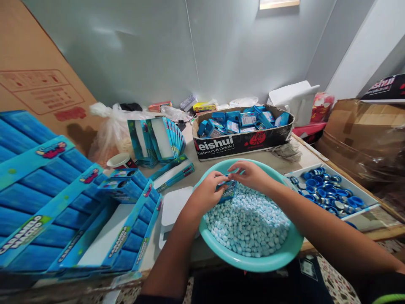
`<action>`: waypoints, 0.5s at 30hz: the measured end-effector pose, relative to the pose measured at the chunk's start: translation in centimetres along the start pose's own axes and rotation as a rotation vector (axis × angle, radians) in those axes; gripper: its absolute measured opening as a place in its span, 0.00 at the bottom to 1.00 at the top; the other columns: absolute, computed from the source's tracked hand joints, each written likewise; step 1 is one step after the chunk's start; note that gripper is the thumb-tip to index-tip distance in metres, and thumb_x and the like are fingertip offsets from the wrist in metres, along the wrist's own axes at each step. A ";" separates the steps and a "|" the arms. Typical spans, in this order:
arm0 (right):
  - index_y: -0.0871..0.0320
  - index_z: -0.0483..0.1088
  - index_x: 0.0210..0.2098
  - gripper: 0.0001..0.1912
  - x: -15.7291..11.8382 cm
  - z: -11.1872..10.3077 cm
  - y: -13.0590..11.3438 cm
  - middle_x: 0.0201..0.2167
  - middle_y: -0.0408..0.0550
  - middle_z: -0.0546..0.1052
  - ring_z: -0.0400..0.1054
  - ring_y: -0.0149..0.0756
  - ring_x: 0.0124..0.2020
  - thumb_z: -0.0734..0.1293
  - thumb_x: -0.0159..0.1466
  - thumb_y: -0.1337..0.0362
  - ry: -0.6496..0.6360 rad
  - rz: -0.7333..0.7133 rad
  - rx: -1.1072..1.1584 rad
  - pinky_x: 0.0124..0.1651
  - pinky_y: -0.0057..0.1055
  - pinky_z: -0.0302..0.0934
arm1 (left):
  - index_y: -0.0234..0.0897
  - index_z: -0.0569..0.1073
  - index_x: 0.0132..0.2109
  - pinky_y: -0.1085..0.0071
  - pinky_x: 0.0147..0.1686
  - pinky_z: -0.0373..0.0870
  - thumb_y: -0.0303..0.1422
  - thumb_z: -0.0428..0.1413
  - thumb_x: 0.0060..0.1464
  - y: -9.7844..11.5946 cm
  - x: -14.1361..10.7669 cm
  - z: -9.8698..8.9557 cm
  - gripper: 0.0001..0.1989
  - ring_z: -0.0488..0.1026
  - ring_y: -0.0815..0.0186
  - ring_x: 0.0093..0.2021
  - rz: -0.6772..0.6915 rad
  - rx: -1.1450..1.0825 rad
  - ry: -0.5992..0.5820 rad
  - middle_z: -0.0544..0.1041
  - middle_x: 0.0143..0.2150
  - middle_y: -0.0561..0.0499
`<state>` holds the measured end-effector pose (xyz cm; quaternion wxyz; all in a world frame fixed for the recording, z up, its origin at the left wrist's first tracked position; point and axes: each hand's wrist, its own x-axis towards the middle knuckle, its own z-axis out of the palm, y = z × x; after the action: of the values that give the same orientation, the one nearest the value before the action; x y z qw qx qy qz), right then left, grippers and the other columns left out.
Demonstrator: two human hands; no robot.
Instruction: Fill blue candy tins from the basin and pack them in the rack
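My left hand (209, 192) is closed around a small blue candy box (228, 193), held just over the candies near the far left side of the basin. My right hand (249, 174) has its thumb and fingers pinched at the box's top edge; the fingers partly cover that end. Under both hands, light blue and white candies (249, 223) fill a turquoise basin (253, 264). To the right, blue round caps (329, 192) lie in a shallow white tray (370, 207).
Behind the basin, a black carton (243, 145) holds several small blue boxes. Stacked blue display boxes (41, 198) crowd the left, with folded display trays (158, 141) beyond. A white scale (177, 207) sits left of the basin. Brown cartons (357, 135) stand at right.
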<state>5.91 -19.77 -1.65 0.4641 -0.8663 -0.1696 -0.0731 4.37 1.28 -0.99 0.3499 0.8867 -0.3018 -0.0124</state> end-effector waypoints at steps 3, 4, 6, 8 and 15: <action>0.57 0.79 0.39 0.10 0.1 -0.2 -0.1 0.39 0.50 0.82 0.74 0.39 0.37 0.66 0.68 0.61 -0.046 0.065 -0.065 0.42 0.33 0.65 | 0.43 0.78 0.56 0.56 0.54 0.75 0.36 0.53 0.65 0.2 -0.1 -0.1 0.16 0.76 0.56 0.50 -0.032 0.020 -0.020 0.74 0.55 0.43; 0.57 0.79 0.39 0.11 0.1 -0.2 -0.1 0.39 0.50 0.83 0.74 0.39 0.38 0.65 0.69 0.61 -0.051 0.084 -0.082 0.43 0.33 0.65 | 0.43 0.77 0.57 0.56 0.54 0.75 0.36 0.53 0.65 0.3 -0.1 -0.1 0.17 0.76 0.56 0.51 -0.037 0.017 -0.021 0.74 0.55 0.43; 0.57 0.79 0.41 0.12 0.1 -0.2 0.0 0.42 0.50 0.83 0.74 0.40 0.41 0.63 0.70 0.62 -0.062 0.130 -0.105 0.45 0.33 0.64 | 0.44 0.76 0.59 0.55 0.57 0.73 0.38 0.54 0.65 0.3 -0.2 -0.3 0.17 0.76 0.55 0.53 -0.034 -0.003 -0.013 0.74 0.55 0.44; 0.56 0.78 0.44 0.11 0.1 0.1 0.1 0.43 0.50 0.82 0.74 0.41 0.42 0.64 0.69 0.61 -0.092 0.168 -0.080 0.46 0.34 0.65 | 0.44 0.76 0.59 0.54 0.58 0.73 0.39 0.59 0.62 0.1 -0.2 -0.4 0.19 0.75 0.53 0.56 -0.027 -0.030 -0.004 0.75 0.56 0.43; 0.57 0.77 0.44 0.12 0.8 0.9 -0.4 0.35 0.48 0.80 0.74 0.41 0.36 0.65 0.62 0.67 -0.211 0.279 0.110 0.37 0.34 0.68 | 0.44 0.59 0.73 0.51 0.53 0.76 0.37 0.67 0.52 0.1 -0.3 -0.6 0.44 0.79 0.46 0.54 -0.077 -0.071 0.044 0.80 0.55 0.40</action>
<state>6.48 -18.61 -1.59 0.4960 -0.8576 -0.0992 0.0929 4.26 1.78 -0.54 0.3869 0.8848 -0.2590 -0.0172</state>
